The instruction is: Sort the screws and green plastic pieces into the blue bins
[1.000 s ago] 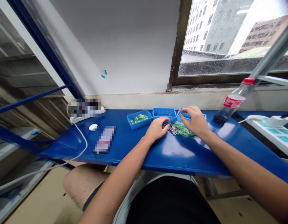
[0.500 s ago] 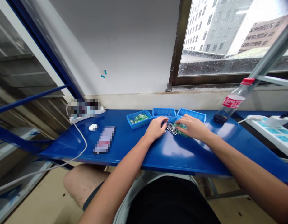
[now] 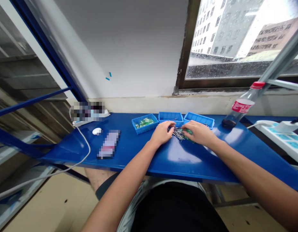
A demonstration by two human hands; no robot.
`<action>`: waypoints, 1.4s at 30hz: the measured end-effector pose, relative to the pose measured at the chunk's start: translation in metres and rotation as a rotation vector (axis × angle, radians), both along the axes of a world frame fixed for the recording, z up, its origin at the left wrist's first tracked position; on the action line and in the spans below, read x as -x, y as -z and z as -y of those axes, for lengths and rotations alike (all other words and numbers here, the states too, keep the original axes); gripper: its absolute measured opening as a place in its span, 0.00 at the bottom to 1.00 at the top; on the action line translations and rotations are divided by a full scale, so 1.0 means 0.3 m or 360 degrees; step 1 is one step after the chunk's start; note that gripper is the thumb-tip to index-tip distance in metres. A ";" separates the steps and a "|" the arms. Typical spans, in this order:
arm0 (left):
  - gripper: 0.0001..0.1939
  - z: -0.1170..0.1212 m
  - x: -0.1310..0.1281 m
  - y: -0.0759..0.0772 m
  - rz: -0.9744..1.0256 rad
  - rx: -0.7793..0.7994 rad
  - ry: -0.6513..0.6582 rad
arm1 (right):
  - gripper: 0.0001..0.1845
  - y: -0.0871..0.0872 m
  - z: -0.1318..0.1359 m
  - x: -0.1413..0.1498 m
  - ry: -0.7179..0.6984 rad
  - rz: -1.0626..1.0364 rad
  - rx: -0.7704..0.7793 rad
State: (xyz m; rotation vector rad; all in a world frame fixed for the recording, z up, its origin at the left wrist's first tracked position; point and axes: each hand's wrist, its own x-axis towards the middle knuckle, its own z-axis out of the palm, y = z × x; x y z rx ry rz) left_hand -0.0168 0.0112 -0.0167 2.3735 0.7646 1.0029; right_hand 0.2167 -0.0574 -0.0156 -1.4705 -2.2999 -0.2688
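A small heap of thin metal pieces [image 3: 179, 134], which look like screws or nails, lies on the blue table between my hands. Green pieces [image 3: 188, 131] are mixed into its right side. My left hand [image 3: 161, 132] curves round the left edge of the heap, thumb and fingers apart, with nothing visible between them. Over the green pieces, my right hand [image 3: 200, 133] has its fingers bent down and drawn together. Whatever its fingertips hold is too small and covered to make out.
Behind the hands stand a left blue bin [image 3: 144, 129] with green pieces, a middle blue bin [image 3: 170, 121] with a few thin pieces and a right blue bin [image 3: 199, 118]. A cola bottle [image 3: 240, 106], power strip [image 3: 284, 137], phone [image 3: 108, 144], white mouse [image 3: 97, 131] and cable [image 3: 87, 153] are around.
My left thumb and fingertips have shifted slightly at the heap's edge. The right fingers have drawn in a little over the green pieces. My left leg has moved inward under the table.
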 end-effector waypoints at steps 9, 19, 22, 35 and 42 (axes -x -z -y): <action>0.14 -0.002 -0.002 0.002 -0.0009 0.0006 -0.0003 | 0.07 -0.002 0.007 0.023 0.0131 -0.0036 0.0014; 0.14 -0.007 0.000 0.008 0.0001 -0.0005 0.0027 | 0.07 0.020 0.006 0.050 0.0209 0.0077 -0.0139; 0.14 -0.006 -0.001 0.007 -0.0002 0.0001 0.0020 | 0.08 0.017 0.010 0.060 0.0345 0.0087 -0.0105; 0.14 -0.002 0.000 0.004 0.0011 -0.0017 0.0031 | 0.07 0.006 0.008 0.076 0.0286 -0.0001 -0.0285; 0.32 0.004 -0.003 0.008 0.0083 -0.0036 0.0164 | 0.06 -0.033 0.041 0.107 0.0187 -0.0508 -0.0517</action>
